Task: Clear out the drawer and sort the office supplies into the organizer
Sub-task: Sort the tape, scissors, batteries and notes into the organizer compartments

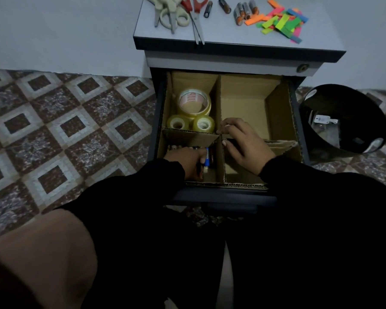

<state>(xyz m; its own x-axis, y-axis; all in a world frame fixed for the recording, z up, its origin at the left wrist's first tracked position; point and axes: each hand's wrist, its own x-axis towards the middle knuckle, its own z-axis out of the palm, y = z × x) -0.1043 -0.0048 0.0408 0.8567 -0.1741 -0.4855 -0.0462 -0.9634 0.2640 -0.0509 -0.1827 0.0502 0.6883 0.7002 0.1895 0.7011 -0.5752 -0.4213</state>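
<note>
The open drawer holds a cardboard organizer (217, 99) split by dividers into compartments. Three rolls of clear tape (194, 102) lie in its far left compartment. My left hand (185, 160) reaches into the near left compartment, its fingers curled round batteries (206, 158) lying there. My right hand (243, 141) grips the cardboard divider where the walls cross, fingers curled over its top edge. The far right compartment has nothing in it. On the cabinet top lie scissors (196, 12), several batteries (243, 11) and coloured sticky flags (281, 21).
A black bin (343, 121) stands on the tiled floor right of the cabinet. The cabinet top (221, 34) overhangs the drawer's back. My knees and dark sleeves fill the lower part of the view, close to the drawer front (225, 195).
</note>
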